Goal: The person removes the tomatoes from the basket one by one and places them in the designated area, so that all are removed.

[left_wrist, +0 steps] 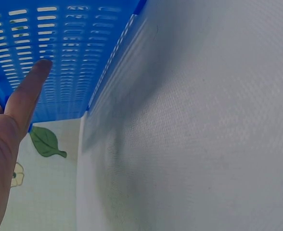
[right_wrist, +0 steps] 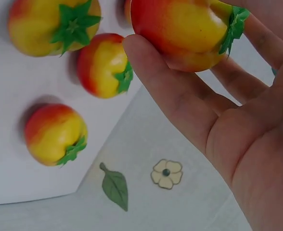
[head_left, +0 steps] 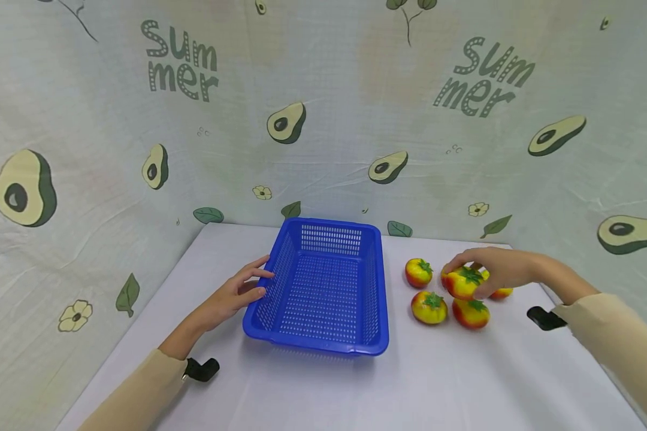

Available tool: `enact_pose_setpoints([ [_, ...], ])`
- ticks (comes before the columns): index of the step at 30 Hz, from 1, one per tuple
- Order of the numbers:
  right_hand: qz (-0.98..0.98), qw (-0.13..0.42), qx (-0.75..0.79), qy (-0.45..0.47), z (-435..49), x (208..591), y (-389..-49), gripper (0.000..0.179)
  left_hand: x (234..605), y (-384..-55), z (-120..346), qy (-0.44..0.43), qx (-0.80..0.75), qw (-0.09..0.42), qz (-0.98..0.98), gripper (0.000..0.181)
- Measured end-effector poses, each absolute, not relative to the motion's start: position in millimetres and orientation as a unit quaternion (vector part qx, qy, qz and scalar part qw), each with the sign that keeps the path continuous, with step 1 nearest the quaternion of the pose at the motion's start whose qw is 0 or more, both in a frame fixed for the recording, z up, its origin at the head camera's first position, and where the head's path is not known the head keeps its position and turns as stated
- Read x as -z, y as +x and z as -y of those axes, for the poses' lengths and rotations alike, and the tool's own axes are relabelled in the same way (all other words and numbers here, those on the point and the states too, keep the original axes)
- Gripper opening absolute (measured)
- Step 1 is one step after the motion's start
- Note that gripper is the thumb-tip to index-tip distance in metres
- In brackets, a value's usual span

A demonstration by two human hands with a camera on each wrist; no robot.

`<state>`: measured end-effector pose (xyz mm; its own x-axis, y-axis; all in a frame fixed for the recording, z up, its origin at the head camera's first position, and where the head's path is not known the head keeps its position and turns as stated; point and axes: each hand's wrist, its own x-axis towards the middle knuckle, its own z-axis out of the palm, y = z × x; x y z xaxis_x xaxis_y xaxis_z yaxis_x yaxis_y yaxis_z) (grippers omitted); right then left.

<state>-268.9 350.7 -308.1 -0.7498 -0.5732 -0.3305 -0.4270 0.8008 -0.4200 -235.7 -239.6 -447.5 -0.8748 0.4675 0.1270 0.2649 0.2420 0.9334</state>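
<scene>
A red-and-yellow tomato-like fruit (head_left: 462, 284) with a green leafy cap is in my right hand (head_left: 504, 270), held between thumb and fingers above the other fruits. In the right wrist view the held fruit (right_wrist: 180, 31) sits against the fingers. My left hand (head_left: 227, 300) touches the left side of a blue plastic basket (head_left: 329, 347), its fingers fairly straight at the rim. The left wrist view shows one finger (left_wrist: 28, 91) extended along the slotted outer wall (left_wrist: 69, 62). Nothing lies inside the basket.
Several similar fruits rest to the basket's right, among them one at the back (head_left: 418, 273), one in front (head_left: 429, 307) and one below my right hand (head_left: 471, 315). The white table (head_left: 410, 383) is enclosed by a cloth backdrop (head_left: 323, 120) with avocado prints.
</scene>
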Motion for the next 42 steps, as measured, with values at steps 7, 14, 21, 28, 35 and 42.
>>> enact_pose_setpoints([
  [7,-0.929,0.222,0.166,-0.245,-385,322,-265,0.060,446,-235,240,0.233,-0.569,0.090,-0.784,0.040],
  [14,-0.927,0.218,0.177,-0.249,-413,336,-265,0.059,445,-234,240,0.232,-0.567,0.092,-0.785,0.041],
  [21,-0.931,0.234,0.187,-0.208,-436,349,-265,0.063,448,-234,240,0.228,-0.568,0.090,-0.786,0.040],
  [28,-0.934,0.240,0.191,-0.185,-452,362,-263,0.061,447,-232,239,0.227,-0.569,0.092,-0.785,0.042],
  [35,-0.931,0.242,0.201,-0.185,-459,370,-262,0.061,445,-231,238,0.225,-0.567,0.090,-0.787,0.042],
  [42,-0.925,0.249,0.218,-0.185,-463,382,-259,0.061,443,-231,237,0.228,-0.565,0.087,-0.788,0.042],
])
